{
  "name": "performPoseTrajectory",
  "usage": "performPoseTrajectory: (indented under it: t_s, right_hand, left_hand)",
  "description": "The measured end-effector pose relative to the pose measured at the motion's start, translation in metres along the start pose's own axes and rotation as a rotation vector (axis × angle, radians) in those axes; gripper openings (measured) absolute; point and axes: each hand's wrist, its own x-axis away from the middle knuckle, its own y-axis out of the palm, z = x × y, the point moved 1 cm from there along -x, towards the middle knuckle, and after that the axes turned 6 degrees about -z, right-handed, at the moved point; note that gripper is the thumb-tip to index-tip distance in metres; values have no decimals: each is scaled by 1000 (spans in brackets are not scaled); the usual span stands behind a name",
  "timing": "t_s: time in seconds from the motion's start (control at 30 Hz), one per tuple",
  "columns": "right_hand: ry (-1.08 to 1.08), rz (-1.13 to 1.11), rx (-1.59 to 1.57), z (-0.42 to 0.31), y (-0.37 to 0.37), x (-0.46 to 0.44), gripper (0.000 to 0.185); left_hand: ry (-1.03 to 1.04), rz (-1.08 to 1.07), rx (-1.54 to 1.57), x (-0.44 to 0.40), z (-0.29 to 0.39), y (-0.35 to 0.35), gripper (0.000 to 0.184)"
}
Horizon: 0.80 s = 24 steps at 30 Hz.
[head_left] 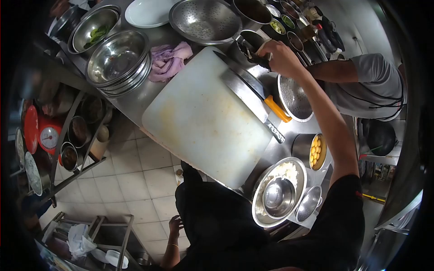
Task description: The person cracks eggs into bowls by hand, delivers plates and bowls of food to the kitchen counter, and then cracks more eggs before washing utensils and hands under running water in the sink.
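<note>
My right hand (pixel 281 58) reaches to the far side of the table, fingers closed around a dark object (pixel 258 58) beside a deep metal pot. Its kind is hard to make out. My left hand (pixel 175 224) hangs low at my side over the floor tiles, empty, with its fingers loosely apart. Before me lies a large white cutting board (pixel 194 122) with yellowish stains. Two knives rest along its right edge: a wide-bladed one with an orange handle (pixel 277 109) and another with a dark, patterned handle (pixel 274 131).
Stacked steel bowls (pixel 118 58) and a purple cloth (pixel 169 61) sit left of the board. A colander (pixel 205 20) stands behind it. To the right are a pot of egg yolks (pixel 316 151) and a bowl of white food (pixel 289 171). Another person (pixel 368 86) stands across the table.
</note>
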Motion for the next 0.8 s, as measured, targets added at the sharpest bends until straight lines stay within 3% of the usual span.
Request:
performPoseTrajectory:
  t_s: [0.07, 0.13, 0.3, 0.4, 0.5, 0.57, 0.63, 0.67, 0.73, 0.77, 0.8]
  right_hand:
    - [-12, 94, 161, -22, 6, 25, 25]
    - [-47, 327, 303, -25, 30, 36, 17]
    - [-200, 518, 334, -9, 24, 35, 13]
    - [-48, 586, 267, 1, -5, 40, 11]
    - [0, 752, 75, 15, -32, 43, 8]
    - [130, 802, -311, 19, -43, 51, 10]
    - [62, 837, -427, 24, -60, 73, 25]
    - [76, 911, -439, 18, -72, 91, 28]
    - [-259, 1045, -987, 54, -73, 121, 35]
    - [-168, 1045, -1032, 52, -77, 152, 39]
    - [-74, 1038, -1074, 43, -82, 192, 44]
  left_hand:
    - [-34, 16, -1, 2, 1, 0, 33]
    - [-45, 28, -10, 0, -2, 2, 32]
    - [6, 17, 5, -4, 15, 12, 32]
    - [33, 3, -12, -6, 22, 13, 33]
    - [52, 2, -42, -8, 27, 12, 34]
    - [107, 0, -48, -12, 31, 9, 33]
    - [164, 18, -47, -17, 33, 3, 33]
    - [278, 63, -224, -23, 38, 1, 30]
    - [538, 256, -552, -32, 56, 2, 26]
    - [724, 428, -702, -3, 91, 28, 26]
    - [841, 464, -700, -11, 104, 31, 24]
